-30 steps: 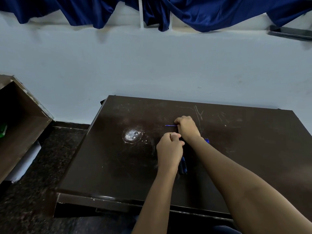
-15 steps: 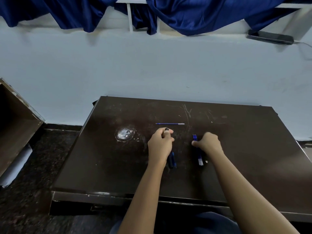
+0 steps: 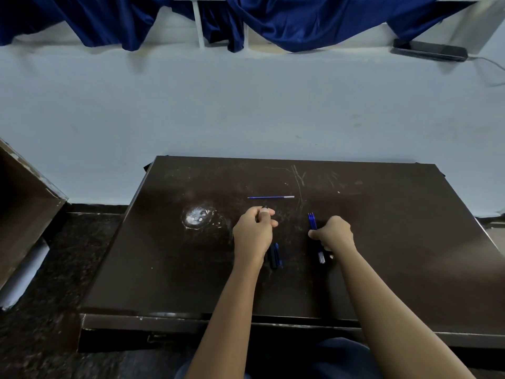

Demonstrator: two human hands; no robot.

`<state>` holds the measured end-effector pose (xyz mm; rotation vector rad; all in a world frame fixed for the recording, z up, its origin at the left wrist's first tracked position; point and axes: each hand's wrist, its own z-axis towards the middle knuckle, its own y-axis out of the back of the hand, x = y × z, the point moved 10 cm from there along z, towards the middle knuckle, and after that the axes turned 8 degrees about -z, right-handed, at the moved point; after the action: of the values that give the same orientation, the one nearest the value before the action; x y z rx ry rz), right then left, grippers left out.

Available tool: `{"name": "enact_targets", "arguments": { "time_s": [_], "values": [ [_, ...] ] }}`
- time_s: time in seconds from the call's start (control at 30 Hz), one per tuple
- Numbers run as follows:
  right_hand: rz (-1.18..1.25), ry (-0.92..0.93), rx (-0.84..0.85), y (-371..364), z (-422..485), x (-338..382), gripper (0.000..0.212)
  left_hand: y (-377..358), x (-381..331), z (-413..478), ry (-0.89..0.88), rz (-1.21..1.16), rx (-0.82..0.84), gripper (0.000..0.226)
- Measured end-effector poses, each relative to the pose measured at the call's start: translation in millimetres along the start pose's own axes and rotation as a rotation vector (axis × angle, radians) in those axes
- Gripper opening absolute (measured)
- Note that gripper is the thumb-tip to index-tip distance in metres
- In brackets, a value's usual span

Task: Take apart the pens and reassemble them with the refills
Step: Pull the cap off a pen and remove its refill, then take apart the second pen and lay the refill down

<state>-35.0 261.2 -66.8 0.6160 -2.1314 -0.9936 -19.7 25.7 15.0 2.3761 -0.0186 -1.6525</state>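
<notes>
My left hand (image 3: 254,232) is closed around a dark pen body (image 3: 274,257), whose tip shows above my fingers and whose dark and blue end sticks out below my palm. My right hand (image 3: 334,236) rests on a small bundle of blue refills (image 3: 312,221) lying on the dark table (image 3: 164,269), fingers curled over them; their silver tips (image 3: 321,257) show below the hand. One single blue refill (image 3: 270,197) lies crosswise on the table, just beyond both hands.
A whitish worn patch (image 3: 197,216) marks the table left of my left hand. A brown cabinet (image 3: 24,209) stands at the far left. Blue cloth (image 3: 287,20) hangs over the wall ledge, where a dark phone (image 3: 429,50) lies at the right.
A second ago both hands were together by the single refill. My right hand has since moved right onto the refill bundle, leaving that refill on the table. My left hand kept hold of the pen body.
</notes>
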Motion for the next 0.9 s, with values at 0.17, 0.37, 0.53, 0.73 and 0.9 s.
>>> {"name": "enact_targets", "arguments": {
  "time_s": [0.17,0.37,0.53,0.73,0.9],
  "values": [
    [0.172,-0.027,0.023,11.1,5.0,0.6,0.031,1.2,3.8,1.6,0.011,-0.025,-0.008,0.03],
    [0.924,0.305,0.042,56.2,-30.8,75.5,0.016,-0.7,2.2,-0.6,0.005,0.006,0.031,0.029],
    [1.012,0.488,0.018,66.6,-63.1,110.5,0.012,-1.5,0.6,0.8,-0.023,-0.044,0.041,0.029],
    [0.94,0.593,0.066,57.6,-77.5,128.0,0.011,-0.8,-3.0,-0.1,-0.04,-0.045,0.047,0.029],
    [0.739,0.615,0.223,35.7,-81.3,136.1,0.011,-0.1,-6.1,-0.8,-0.065,-0.052,0.051,0.028]
  ]
}}
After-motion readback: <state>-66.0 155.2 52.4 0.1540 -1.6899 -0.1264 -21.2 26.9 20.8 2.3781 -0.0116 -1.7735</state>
